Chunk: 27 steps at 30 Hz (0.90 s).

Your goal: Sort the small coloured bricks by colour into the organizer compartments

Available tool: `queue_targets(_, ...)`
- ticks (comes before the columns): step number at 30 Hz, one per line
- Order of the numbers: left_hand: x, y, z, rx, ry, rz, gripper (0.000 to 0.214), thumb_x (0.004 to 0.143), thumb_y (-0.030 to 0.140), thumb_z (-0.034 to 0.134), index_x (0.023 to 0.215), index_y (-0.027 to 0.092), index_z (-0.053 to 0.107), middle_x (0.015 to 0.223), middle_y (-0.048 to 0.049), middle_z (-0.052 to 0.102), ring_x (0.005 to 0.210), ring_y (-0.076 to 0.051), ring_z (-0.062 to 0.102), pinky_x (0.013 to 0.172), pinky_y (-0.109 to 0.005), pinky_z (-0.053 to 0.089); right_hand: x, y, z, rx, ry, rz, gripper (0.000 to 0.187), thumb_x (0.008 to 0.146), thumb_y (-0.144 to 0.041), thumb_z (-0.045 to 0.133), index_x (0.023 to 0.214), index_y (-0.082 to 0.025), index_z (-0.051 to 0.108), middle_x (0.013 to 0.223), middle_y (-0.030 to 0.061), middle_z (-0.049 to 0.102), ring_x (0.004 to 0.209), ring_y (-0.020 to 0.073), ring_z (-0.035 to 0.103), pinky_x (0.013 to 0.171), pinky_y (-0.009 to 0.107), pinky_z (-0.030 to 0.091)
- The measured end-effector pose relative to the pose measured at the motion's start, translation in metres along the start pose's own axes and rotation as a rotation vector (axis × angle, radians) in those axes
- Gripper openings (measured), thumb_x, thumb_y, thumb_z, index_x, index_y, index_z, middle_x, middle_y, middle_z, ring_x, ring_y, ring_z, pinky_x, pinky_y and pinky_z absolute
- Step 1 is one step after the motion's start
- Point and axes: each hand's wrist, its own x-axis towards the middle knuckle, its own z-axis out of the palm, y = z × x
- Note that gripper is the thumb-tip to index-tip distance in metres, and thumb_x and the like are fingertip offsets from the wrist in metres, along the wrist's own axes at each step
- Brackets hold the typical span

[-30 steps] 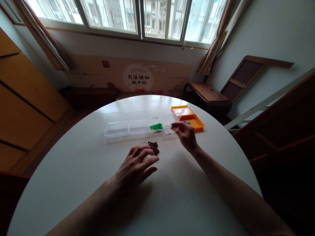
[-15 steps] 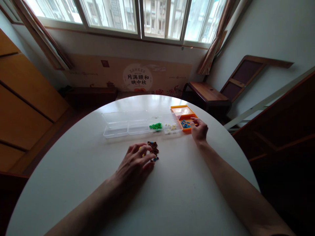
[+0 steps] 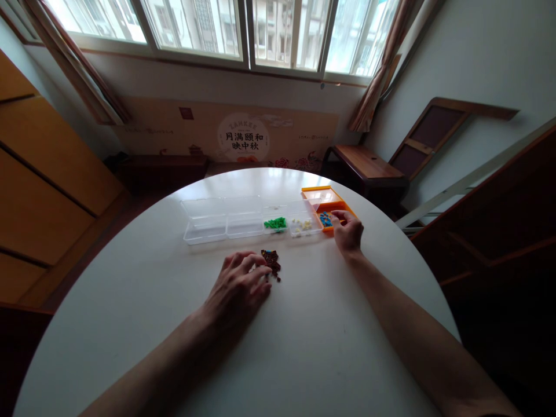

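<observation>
A small heap of dark beads (image 3: 272, 262) lies near the middle of the round white table (image 3: 130, 301). My left hand (image 3: 238, 288) rests beside it with fingers curled, the fingertips touching the heap. My right hand (image 3: 348, 231) is over the near part of the orange tray (image 3: 326, 198), fingers bent above the blue beads (image 3: 325, 218) in it; whether it holds one is hidden. A clear compartment box (image 3: 226, 217) holds green beads (image 3: 275, 223) and pale beads (image 3: 300, 224).
A dark wooden bench (image 3: 369, 165) and a leaning wooden frame (image 3: 430, 136) stand beyond the table at right. Windows and a printed cardboard panel (image 3: 243, 139) run along the far wall. Orange cabinets (image 3: 39, 174) are at left.
My right hand went from the pale-bead compartment to the orange tray and its fingers then curled over the blue beads. My left hand drew closer onto the dark heap.
</observation>
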Motion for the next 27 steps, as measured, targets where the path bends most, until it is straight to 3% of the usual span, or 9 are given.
queue_targets(6, -0.001, 0.000, 0.002, 0.033, 0.037, -0.085, 0.017, 0.081, 0.029, 0.067, 0.096, 0.022, 0.067, 0.098, -0.0052, 0.066, 0.099, -0.024, 0.052, 0.089, -0.043, 0.039, -0.001, 0.003, 0.001, 0.010, 0.001, -0.008, 0.028, 0.076, -0.033, 0.057, 0.087, -0.013, 0.072, 0.081, 0.0086, 0.071, 0.060, 0.0169, 0.058, 0.066, 0.032, 0.048)
queue_targets(10, -0.001, 0.000, 0.003, 0.053, 0.040, -0.109, 0.011, 0.083, 0.024, 0.063, 0.093, 0.022, 0.068, 0.097, -0.0049, 0.065, 0.099, -0.024, 0.053, 0.088, -0.042, 0.039, -0.002, 0.002, 0.001, 0.011, -0.004, -0.003, 0.027, 0.076, -0.033, 0.057, 0.087, -0.013, 0.072, 0.082, 0.0086, 0.072, 0.061, 0.0170, 0.057, 0.066, 0.032, 0.048)
queue_targets(20, 0.000, 0.000, 0.003, 0.059, -0.009, -0.076, 0.007, 0.086, 0.020, 0.060, 0.089, 0.022, 0.066, 0.104, -0.0053, 0.065, 0.104, -0.024, 0.051, 0.089, -0.042, 0.039, -0.004, -0.004, 0.000, 0.006, -0.024, -0.004, 0.028, 0.077, -0.034, 0.057, 0.086, -0.013, 0.072, 0.081, 0.0084, 0.071, 0.061, 0.0166, 0.057, 0.064, 0.031, 0.048)
queue_targets(24, 0.002, 0.002, -0.002, 0.110, 0.052, -0.023, 0.011, 0.085, 0.016, 0.059, 0.093, 0.022, 0.065, 0.104, -0.0056, 0.065, 0.104, -0.024, 0.052, 0.091, -0.042, 0.039, -0.004, -0.005, 0.002, 0.013, -0.025, -0.023, 0.027, 0.078, -0.033, 0.057, 0.087, -0.013, 0.072, 0.081, 0.0084, 0.071, 0.060, 0.0163, 0.057, 0.063, 0.030, 0.047)
queue_targets(27, 0.004, 0.003, -0.006, 0.230, 0.103, 0.073, 0.019, 0.082, 0.009, 0.059, 0.096, 0.021, 0.065, 0.104, -0.0063, 0.065, 0.106, -0.025, 0.053, 0.097, -0.046, 0.037, -0.009, -0.014, 0.004, 0.004, -0.030, -0.121, 0.025, 0.081, -0.032, 0.055, 0.087, -0.014, 0.071, 0.081, 0.0073, 0.070, 0.060, 0.0159, 0.055, 0.064, 0.030, 0.048)
